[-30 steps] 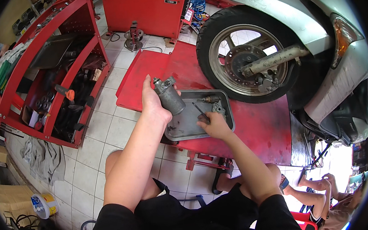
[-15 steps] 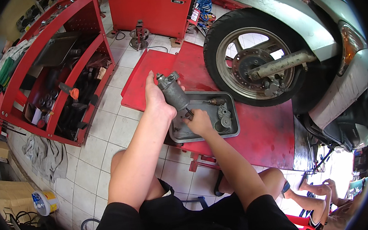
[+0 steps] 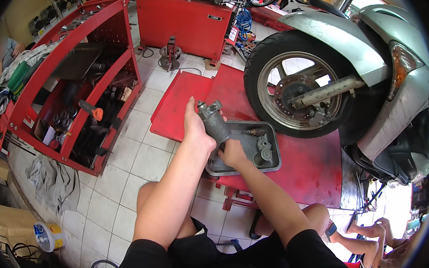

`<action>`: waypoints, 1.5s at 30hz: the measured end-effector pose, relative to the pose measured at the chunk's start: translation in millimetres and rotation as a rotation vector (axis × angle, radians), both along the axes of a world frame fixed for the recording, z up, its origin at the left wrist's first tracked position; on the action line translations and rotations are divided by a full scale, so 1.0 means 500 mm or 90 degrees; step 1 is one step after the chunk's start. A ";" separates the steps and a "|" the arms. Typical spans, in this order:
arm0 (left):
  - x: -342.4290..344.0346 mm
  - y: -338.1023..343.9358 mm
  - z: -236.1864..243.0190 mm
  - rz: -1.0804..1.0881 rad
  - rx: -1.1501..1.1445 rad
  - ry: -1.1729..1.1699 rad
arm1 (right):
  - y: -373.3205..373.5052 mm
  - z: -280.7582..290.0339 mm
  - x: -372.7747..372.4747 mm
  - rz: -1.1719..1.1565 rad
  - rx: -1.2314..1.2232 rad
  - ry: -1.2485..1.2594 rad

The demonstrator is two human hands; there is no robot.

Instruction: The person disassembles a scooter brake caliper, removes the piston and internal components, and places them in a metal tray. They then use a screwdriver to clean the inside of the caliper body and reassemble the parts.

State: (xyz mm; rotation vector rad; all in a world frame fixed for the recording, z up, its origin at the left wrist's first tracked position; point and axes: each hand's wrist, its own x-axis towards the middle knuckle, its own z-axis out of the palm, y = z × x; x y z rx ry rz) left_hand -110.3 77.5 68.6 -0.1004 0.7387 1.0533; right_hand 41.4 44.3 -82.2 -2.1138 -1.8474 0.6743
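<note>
A grey metal cylindrical motor [image 3: 216,126], like a starter motor, lies tilted in my left hand [image 3: 193,123]. The fingers wrap behind it, and a small terminal and a mounting lug show at its upper end. Against the motor's lower end is my right hand [image 3: 232,153], closed around a thin dark rod-like piece that is now mostly hidden by the fingers. Below and right of the hands, a grey tray [image 3: 276,165] holds a shaft-like metal part [image 3: 255,132] and a metal casting with a round end [image 3: 263,156].
The tray rests on a red lift platform [image 3: 308,172]. Beyond it stands a scooter's front wheel [image 3: 291,85]. To the left is a red tool cart [image 3: 69,145] with an orange-ended tool on its shelf. A bucket [image 3: 49,236] and a rag [image 3: 52,182] lie on the tiled floor. People sit lower right and far left.
The whole view has shifted, so the surroundings sit lower and further right. My right hand is closer against the motor's lower end, and the dark piece between them shows less.
</note>
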 end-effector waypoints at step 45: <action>0.174 -0.198 -0.069 -0.432 -0.037 0.112 | -0.273 0.285 0.206 0.202 0.356 0.328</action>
